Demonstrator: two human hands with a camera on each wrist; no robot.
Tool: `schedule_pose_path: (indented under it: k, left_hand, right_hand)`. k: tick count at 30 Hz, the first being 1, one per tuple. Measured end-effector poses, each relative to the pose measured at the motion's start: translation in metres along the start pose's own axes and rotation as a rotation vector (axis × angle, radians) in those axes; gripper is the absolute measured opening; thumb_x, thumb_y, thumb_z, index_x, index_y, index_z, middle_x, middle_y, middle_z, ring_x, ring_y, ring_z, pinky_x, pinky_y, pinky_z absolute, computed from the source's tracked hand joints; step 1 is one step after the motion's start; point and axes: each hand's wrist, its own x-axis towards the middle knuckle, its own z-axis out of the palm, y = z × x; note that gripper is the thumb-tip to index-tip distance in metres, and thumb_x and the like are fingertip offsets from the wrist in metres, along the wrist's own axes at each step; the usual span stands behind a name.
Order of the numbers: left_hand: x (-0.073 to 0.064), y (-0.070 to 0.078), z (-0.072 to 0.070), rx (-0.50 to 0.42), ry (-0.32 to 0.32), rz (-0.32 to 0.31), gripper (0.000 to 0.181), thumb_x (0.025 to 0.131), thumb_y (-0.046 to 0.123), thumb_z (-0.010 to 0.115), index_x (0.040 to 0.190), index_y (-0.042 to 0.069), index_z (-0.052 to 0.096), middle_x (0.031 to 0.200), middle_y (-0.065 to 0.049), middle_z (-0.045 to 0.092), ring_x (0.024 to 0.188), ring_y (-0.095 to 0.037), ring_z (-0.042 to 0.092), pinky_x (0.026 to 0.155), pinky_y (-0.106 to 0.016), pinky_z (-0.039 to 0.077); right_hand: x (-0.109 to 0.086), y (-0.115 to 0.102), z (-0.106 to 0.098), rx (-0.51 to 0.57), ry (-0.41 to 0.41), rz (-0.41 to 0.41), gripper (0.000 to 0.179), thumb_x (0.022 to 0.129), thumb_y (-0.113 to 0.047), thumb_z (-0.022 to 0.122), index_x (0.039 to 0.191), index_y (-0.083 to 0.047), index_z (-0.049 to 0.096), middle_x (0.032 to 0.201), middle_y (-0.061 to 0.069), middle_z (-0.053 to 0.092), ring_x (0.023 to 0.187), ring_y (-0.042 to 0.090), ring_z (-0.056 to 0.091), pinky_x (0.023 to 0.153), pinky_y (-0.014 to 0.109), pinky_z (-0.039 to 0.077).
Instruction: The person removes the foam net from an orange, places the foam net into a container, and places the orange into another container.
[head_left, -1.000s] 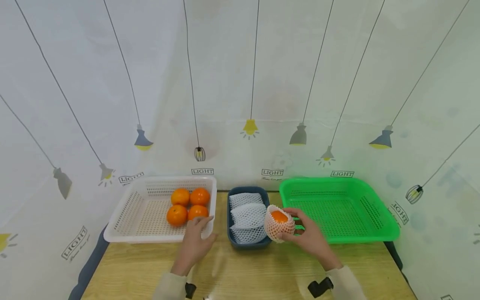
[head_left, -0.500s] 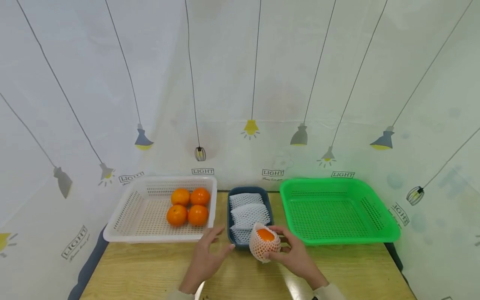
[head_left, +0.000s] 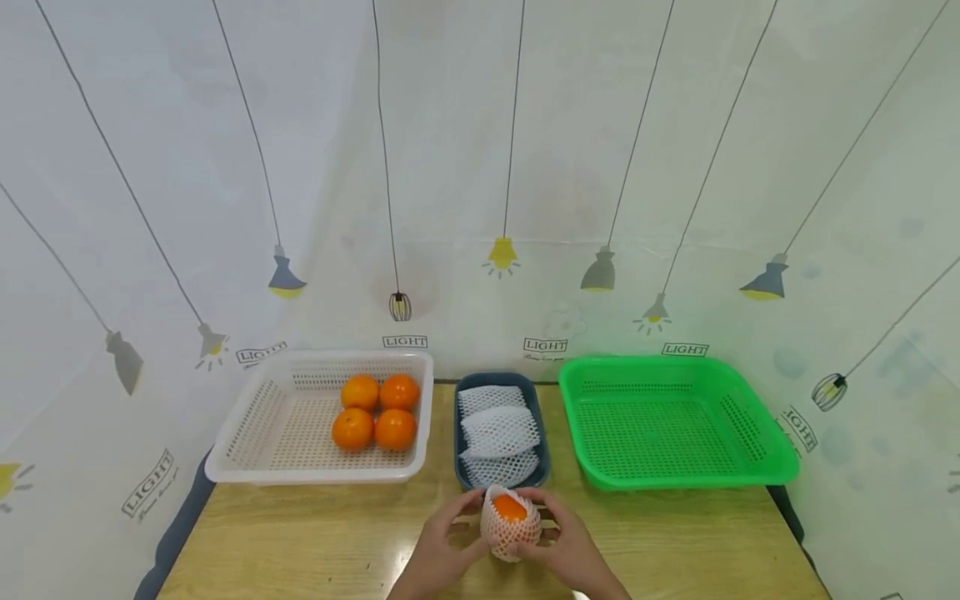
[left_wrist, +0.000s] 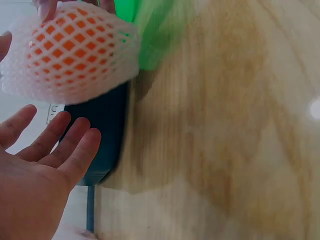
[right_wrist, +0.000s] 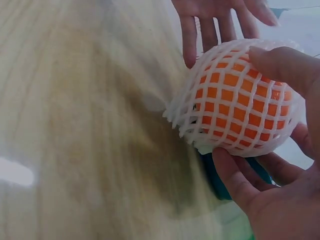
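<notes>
An orange in a white foam net sleeve (head_left: 512,527) is held above the near side of the table. My right hand (head_left: 567,546) grips it from the right, with the thumb on one side and the fingers curled on the other, as the right wrist view shows. On its left is my left hand (head_left: 442,546), fingers spread; in the left wrist view the left hand's fingers (left_wrist: 75,150) stand a little apart from the net. Just beyond, a dark blue bin (head_left: 459,433) contains several white foam nets (head_left: 501,432). The orange's top peeks bare from the sleeve's opening.
To the left, a white basket (head_left: 255,477) holds several bare oranges (head_left: 360,392) at its right end. A green basket (head_left: 675,429) stands on the right. All rest on a wooden table (head_left: 300,533) before a curtain (head_left: 450,167) printed with lamps.
My right hand has brought the netted orange from beside the green basket leftward and closer to me. My left hand has left the white basket's edge and come right, up to the orange.
</notes>
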Motion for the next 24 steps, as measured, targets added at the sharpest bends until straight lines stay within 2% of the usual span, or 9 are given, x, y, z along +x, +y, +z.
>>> schedule_pose_path:
  k: [5, 7, 11, 14, 20, 24]
  left_hand:
    - [-0.003, -0.001, 0.006, -0.026, -0.096, -0.052, 0.067, 0.093, 0.035, 0.075, 0.152, 0.018, 0.049, 0.147, -0.006, 0.057, 0.131, -0.026, 0.057, 0.104, -0.036, 0.054]
    - [-0.004, -0.003, 0.007, -0.039, -0.121, -0.046, 0.065, 0.092, 0.033, 0.075, 0.151, 0.02, 0.051, 0.147, -0.007, 0.056, 0.131, -0.027, 0.057, 0.104, -0.034, 0.053]
    - [-0.004, -0.01, 0.01, -0.105, -0.135, -0.008, 0.059, 0.09, 0.027, 0.077, 0.145, 0.021, 0.057, 0.142, -0.009, 0.058, 0.127, -0.019, 0.059, 0.101, -0.027, 0.054]
    - [-0.005, -0.014, 0.011, -0.126, -0.116, 0.02, 0.057, 0.089, 0.024, 0.078, 0.143, 0.02, 0.06, 0.14, -0.009, 0.06, 0.123, -0.011, 0.061, 0.099, -0.022, 0.054]
    - [-0.005, -0.014, 0.013, -0.104, -0.029, 0.087, 0.052, 0.086, 0.023, 0.08, 0.134, 0.009, 0.067, 0.131, -0.016, 0.065, 0.117, -0.015, 0.066, 0.093, -0.024, 0.058]
    - [-0.005, -0.014, 0.014, -0.072, 0.034, 0.071, 0.044, 0.084, 0.025, 0.083, 0.124, 0.009, 0.074, 0.125, -0.014, 0.068, 0.113, -0.015, 0.067, 0.089, -0.025, 0.06]
  right_hand:
    - [-0.003, 0.014, 0.013, -0.007, -0.042, 0.043, 0.07, 0.081, -0.034, 0.088, 0.141, -0.022, 0.055, 0.141, 0.009, 0.059, 0.108, 0.015, 0.064, 0.084, 0.023, 0.057]
    - [-0.003, 0.018, 0.015, -0.021, -0.051, 0.052, 0.069, 0.081, -0.038, 0.087, 0.14, -0.024, 0.056, 0.139, 0.008, 0.06, 0.106, 0.015, 0.063, 0.082, 0.023, 0.057]
    - [-0.004, 0.02, 0.017, -0.035, -0.067, 0.026, 0.067, 0.082, -0.038, 0.087, 0.14, -0.024, 0.056, 0.137, 0.007, 0.061, 0.106, 0.012, 0.061, 0.081, 0.023, 0.057]
    - [-0.006, 0.018, 0.016, -0.033, -0.07, -0.004, 0.066, 0.083, -0.036, 0.086, 0.139, -0.022, 0.056, 0.138, 0.009, 0.06, 0.105, 0.009, 0.062, 0.082, 0.022, 0.057]
    - [-0.007, 0.013, 0.019, 0.002, -0.041, -0.061, 0.058, 0.083, -0.033, 0.086, 0.133, -0.02, 0.06, 0.138, 0.009, 0.061, 0.105, 0.008, 0.066, 0.083, 0.024, 0.059]
    - [-0.007, 0.012, 0.02, -0.052, 0.015, -0.124, 0.047, 0.083, -0.032, 0.086, 0.125, -0.023, 0.067, 0.138, 0.01, 0.063, 0.118, 0.014, 0.063, 0.087, 0.026, 0.059]
